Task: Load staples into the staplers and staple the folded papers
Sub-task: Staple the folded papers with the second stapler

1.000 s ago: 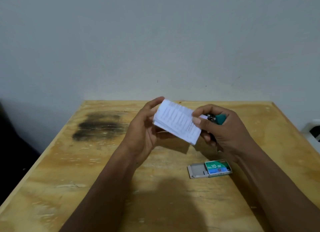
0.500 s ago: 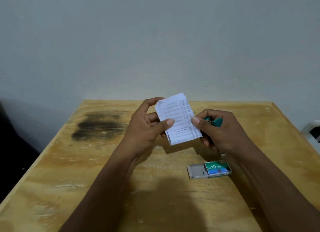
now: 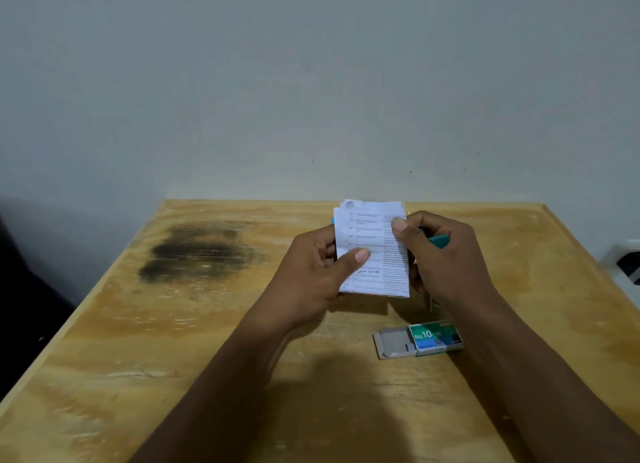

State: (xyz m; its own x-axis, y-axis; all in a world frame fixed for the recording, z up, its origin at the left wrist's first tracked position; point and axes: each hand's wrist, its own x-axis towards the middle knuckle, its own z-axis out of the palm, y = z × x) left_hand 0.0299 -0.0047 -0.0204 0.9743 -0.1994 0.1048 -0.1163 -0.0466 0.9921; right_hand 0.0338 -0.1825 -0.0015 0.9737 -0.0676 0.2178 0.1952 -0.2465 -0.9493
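Observation:
A folded white printed paper [image 3: 375,234] is held upright above the wooden table [image 3: 173,341], printed side toward me. My left hand [image 3: 311,275] grips its left edge, thumb across the front. My right hand [image 3: 446,254] pinches its right edge with the thumb while holding a teal stapler [image 3: 440,241], mostly hidden in the palm. A small teal bit [image 3: 332,221] shows at the paper's upper left edge. A green and blue staple box [image 3: 420,339] marked No.10 lies on the table below my right hand, its grey inner tray slid out to the left.
A dark burnt-looking stain [image 3: 197,251] marks the table's far left. A grey wall [image 3: 311,81] rises right behind the table. A white object [image 3: 623,261] sits off the table's right edge.
The folded paper turned from tilted flat to upright and square to me. My left thumb came onto its front, and both hands shifted slightly toward the far edge.

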